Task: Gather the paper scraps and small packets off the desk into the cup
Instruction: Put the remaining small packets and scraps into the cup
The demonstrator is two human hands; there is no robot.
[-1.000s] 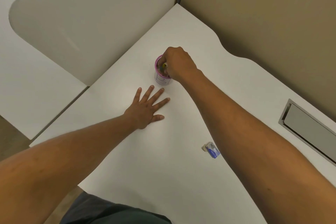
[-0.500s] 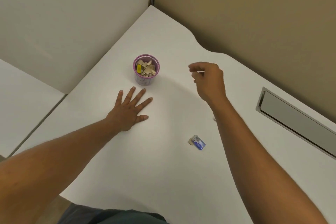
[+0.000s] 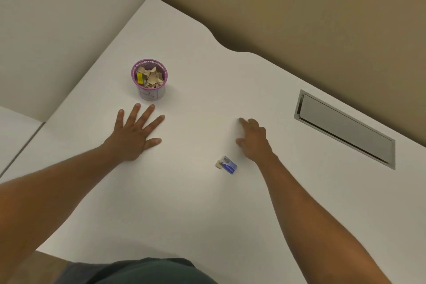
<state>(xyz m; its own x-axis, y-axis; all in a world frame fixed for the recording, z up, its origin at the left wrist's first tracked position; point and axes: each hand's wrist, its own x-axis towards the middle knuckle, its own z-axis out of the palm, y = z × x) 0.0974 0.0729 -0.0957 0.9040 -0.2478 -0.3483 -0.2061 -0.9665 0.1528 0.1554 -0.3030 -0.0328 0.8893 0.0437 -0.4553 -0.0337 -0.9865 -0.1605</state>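
Head view
Hands: two. The left hand (image 3: 133, 134) lies flat on the desk (image 3: 184, 203) with all five fingers spread, holding nothing, its fingertips just short of the cup.
Right hand: the right hand (image 3: 253, 138) sits low over the desk with fingers loosely parted and empty – it is motion-blurred, so I cannot tell whether the fingertips touch the surface.
Cups: one. The cup (image 3: 151, 93) is white with a purple rim, upright, near the desk's far left part, just beyond the left hand.
Scraps in the cup: a heap of tan paper scraps (image 3: 153, 78) – too jumbled to count – plus one yellow packet (image 3: 139, 78) at the cup's left inner side.
Packets on the desk: one. The blue packet (image 3: 227, 165) lies flat just beside the right wrist, on its left, apart from it; a small pale bit at its left end is too small to identify.
Desk fittings: one grey cable hatch (image 3: 345, 129), shut, at the right.
Partitions: two, a pale partition (image 3: 69, 18) on the left and a tan partition (image 3: 299, 7) behind.
Cut off: both forearms run out of frame at the bottom; dark clothing (image 3: 138, 272) shows only as a sliver at the lower edge.
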